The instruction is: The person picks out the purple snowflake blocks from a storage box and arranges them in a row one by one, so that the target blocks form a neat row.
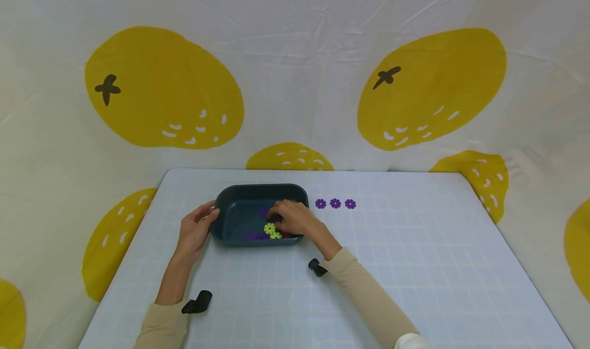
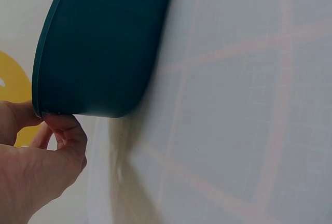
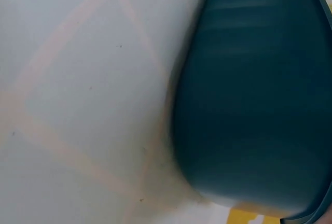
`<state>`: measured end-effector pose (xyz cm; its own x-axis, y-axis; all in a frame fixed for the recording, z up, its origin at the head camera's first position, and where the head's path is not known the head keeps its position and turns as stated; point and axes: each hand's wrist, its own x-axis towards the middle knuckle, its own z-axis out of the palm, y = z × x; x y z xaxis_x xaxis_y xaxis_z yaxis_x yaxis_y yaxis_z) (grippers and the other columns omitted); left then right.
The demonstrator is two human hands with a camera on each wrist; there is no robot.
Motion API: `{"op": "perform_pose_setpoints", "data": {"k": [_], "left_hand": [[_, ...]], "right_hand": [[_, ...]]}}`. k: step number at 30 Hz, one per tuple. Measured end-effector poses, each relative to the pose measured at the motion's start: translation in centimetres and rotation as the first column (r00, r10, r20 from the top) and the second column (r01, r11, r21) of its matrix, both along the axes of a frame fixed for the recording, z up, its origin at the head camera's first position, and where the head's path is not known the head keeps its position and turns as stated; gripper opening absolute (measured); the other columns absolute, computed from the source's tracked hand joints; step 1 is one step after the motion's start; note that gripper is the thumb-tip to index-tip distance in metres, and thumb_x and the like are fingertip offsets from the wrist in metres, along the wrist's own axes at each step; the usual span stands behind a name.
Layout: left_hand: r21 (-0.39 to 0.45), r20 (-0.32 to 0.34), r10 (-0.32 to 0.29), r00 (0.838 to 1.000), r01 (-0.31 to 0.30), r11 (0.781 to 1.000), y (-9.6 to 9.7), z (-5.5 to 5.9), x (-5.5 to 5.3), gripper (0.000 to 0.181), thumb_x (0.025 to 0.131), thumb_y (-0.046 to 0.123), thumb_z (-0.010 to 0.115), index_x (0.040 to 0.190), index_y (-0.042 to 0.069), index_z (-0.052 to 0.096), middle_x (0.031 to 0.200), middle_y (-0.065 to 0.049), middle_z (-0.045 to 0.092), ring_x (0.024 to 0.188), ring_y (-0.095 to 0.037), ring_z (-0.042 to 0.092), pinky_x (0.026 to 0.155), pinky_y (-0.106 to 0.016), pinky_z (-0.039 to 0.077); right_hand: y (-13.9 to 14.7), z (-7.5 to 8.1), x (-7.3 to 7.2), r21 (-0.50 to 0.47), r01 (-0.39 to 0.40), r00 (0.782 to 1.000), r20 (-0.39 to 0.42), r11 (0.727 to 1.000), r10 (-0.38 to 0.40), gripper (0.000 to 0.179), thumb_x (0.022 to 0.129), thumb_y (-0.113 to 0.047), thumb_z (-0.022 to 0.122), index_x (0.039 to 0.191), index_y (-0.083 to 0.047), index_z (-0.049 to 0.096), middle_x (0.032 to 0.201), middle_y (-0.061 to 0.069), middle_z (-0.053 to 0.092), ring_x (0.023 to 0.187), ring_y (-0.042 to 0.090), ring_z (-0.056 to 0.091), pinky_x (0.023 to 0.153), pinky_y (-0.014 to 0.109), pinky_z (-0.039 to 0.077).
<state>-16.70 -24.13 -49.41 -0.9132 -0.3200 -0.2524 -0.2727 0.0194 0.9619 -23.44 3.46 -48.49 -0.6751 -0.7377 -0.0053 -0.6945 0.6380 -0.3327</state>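
Here, yellow pieces (image 1: 270,229): in the tray (image 1: 235,218), just beside the fingertips of the right hand (image 1: 294,218), the nearer hand.
Tray's long axis: crosswise, from left hand (image 1: 197,228) toward right hand.
Purple row (image 1: 335,203): right of the right hand, slightly farther out.
Right hand: fingers angled down inside; cannot tell whether they hold anything.
Left hand: pinches the tray's rim.

Tray (image 1: 235,216): left half reachable from above; right hand (image 1: 295,218) blocks right half, left hand (image 1: 193,231) the left rim. Purple discs (image 1: 335,203) beside right end. Passage over surface (image 1: 428,267), right of right sleeve (image 1: 369,295).
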Motion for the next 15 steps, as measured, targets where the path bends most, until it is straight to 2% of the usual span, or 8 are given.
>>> {"op": "perform_pose_setpoints", "data": {"k": [4, 11, 15], "left_hand": [[0.0, 0.005, -0.012, 1.0, 0.012, 1.0, -0.1, 0.17, 0.02, 0.05, 0.101, 0.023, 0.069, 0.147, 0.007, 0.057, 0.119, -0.002, 0.057, 0.099, -0.005, 0.055, 0.082, -0.016, 0.049], [0.004, 0.013, -0.012, 1.0, 0.012, 1.0, -0.1, 0.32, 0.03, 0.051, 0.102, 0.022, 0.068, 0.148, 0.007, 0.055, 0.122, -0.005, 0.056, 0.099, -0.005, 0.054, 0.081, -0.015, 0.048], [-0.006, -0.002, -0.003, 1.0, 0.003, 1.0, -0.03, 0.23, 0.07, 0.05, 0.101, 0.023, 0.07, 0.147, 0.007, 0.057, 0.118, -0.002, 0.056, 0.1, -0.005, 0.055, 0.081, -0.015, 0.049]], "right_hand": [[-0.02, -0.07, -0.18, 0.008, -0.004, 1.0, 0.024, 1.0, 0.004, 0.025, 0.098, -0.019, 0.073, 0.123, -0.018, 0.075, 0.122, -0.001, 0.069, 0.114, 0.019, 0.061, 0.095, 0.038, 0.053], [0.09, 0.1, -0.07, -0.008, -0.011, 0.998, 0.062, 1.0, 0.012, 0.029, 0.096, -0.016, 0.073, 0.125, -0.017, 0.074, 0.122, 0.002, 0.068, 0.111, 0.019, 0.061, 0.089, 0.036, 0.054], [0.1, 0.25, -0.21, 0.011, -0.013, 0.995, 0.096, 1.0, 0.012, 0.03, 0.096, -0.017, 0.073, 0.126, -0.017, 0.073, 0.125, 0.002, 0.067, 0.115, 0.02, 0.06, 0.096, 0.039, 0.052]]}}
